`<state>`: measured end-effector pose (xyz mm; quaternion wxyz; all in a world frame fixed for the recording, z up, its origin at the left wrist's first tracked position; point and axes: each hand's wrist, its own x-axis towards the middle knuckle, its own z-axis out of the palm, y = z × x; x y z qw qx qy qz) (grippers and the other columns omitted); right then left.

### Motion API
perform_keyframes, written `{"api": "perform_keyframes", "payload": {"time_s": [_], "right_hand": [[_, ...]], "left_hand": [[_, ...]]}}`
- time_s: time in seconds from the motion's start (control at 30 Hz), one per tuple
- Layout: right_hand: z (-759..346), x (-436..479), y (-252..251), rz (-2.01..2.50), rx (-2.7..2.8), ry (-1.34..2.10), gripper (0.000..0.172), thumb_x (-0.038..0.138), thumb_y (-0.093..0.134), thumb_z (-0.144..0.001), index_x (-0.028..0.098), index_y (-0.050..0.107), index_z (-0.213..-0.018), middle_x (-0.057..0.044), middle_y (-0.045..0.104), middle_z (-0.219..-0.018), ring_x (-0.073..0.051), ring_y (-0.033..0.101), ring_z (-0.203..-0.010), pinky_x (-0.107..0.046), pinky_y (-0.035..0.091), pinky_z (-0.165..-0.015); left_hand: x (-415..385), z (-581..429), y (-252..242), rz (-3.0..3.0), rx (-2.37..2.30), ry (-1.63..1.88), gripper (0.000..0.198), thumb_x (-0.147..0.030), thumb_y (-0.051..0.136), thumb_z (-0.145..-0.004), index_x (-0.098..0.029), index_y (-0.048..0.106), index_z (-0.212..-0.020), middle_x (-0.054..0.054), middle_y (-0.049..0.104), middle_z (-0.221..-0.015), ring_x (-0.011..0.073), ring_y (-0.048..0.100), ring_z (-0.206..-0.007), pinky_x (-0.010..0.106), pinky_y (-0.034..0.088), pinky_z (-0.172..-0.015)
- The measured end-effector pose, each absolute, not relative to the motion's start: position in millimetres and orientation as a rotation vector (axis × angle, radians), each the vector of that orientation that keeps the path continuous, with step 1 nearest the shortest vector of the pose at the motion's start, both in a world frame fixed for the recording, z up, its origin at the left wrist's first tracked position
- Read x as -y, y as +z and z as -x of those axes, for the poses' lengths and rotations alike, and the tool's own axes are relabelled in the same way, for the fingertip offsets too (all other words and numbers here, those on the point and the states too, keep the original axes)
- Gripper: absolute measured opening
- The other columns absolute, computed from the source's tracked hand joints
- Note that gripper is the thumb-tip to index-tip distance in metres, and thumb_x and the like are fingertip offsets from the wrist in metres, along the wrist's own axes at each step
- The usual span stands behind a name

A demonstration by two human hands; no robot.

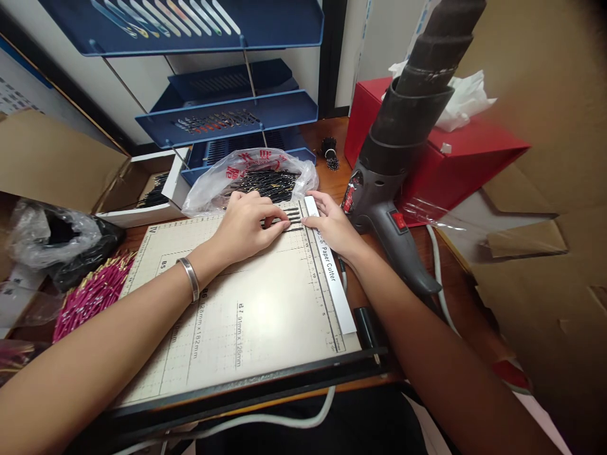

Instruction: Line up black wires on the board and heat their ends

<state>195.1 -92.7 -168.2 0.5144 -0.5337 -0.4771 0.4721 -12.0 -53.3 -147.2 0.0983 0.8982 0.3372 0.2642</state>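
My left hand (246,224) lies over the upper part of a cream paper cutter board (275,303), its fingers bent and thumb and forefinger pressed together at thin black strips (294,213). Several of these strips lie side by side across the ruler edge. On the right side my right hand (334,224) reaches over the white rail (332,272) marked "Paper Cutter". Its thumb touches the board near the strip ends, with the fingers stretched out and apart. What the strips are made of is too small to tell. The cutter's black handle (367,327) lies low at the near right corner.
A plastic bag of black cords (265,183) sits behind the board. A heat gun (384,158) stands close at right, before a red box (474,148). Blue tiered trays (227,117) rise behind. Magenta cords (97,294) and a white box (137,215) are left.
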Motion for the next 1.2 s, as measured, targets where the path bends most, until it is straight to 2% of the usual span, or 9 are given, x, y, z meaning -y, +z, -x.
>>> {"api": "perform_keyframes", "payload": {"time_s": [0.37,1.2], "right_hand": [[-196.6,91.9,-170.5,1.255,1.175,1.144,0.072,0.02,0.07,-0.064,0.023,0.051,-0.133,-0.011,0.063,-0.148,-0.03,0.058,-0.144,-0.051,0.033,-0.135],[-193.6,95.4,-167.1,1.262,1.154,1.129,0.071,0.024,0.072,-0.065,0.021,0.05,-0.132,-0.014,0.061,-0.15,-0.03,0.058,-0.144,-0.05,0.037,-0.132]], "left_hand": [[53.2,12.3,-145.0,-2.657,-0.968,0.776,0.025,-0.039,0.065,-0.097,-0.024,0.082,-0.086,0.003,0.069,-0.072,0.0213,0.056,-0.08,0.042,0.029,-0.083],[56.2,11.8,-142.9,-2.638,-0.996,0.745,0.023,-0.038,0.066,-0.096,-0.024,0.081,-0.086,0.003,0.071,-0.075,0.0217,0.056,-0.081,0.043,0.028,-0.087]]}}
